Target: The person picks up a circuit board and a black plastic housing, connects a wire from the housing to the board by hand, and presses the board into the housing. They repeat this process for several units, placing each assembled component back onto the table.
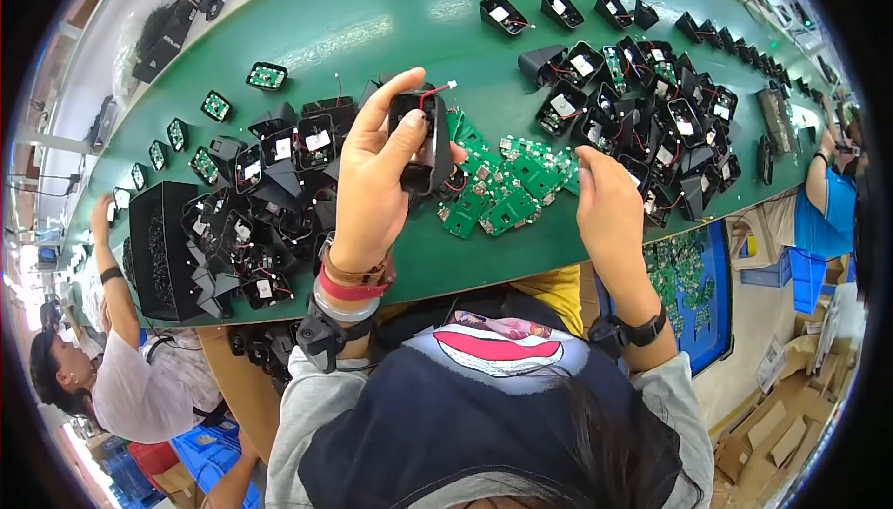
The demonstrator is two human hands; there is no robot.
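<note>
My left hand (372, 174) is closed around a black plastic housing (430, 151), held up over the bench. From the housing's top, a short red wire (433, 93) with a small white plug sticks out past my thumb. Beneath and to the right of it lies a loose heap of green circuit boards (510, 194) with small metal connectors. My right hand (611, 221) is at the heap's right edge, thumb and bent forefinger closed on the rim of a circuit board (566, 172). The other fingers of that hand are curled out of sight.
Piles of black housings with wires lie left (279, 151) and right (642, 118) on the green bench (409, 34). Housings fitted with boards (267, 75) line the far left. A black bin (163, 248) stands near a co-worker (139, 360). Below right, a blue tray (712, 337) holds more boards.
</note>
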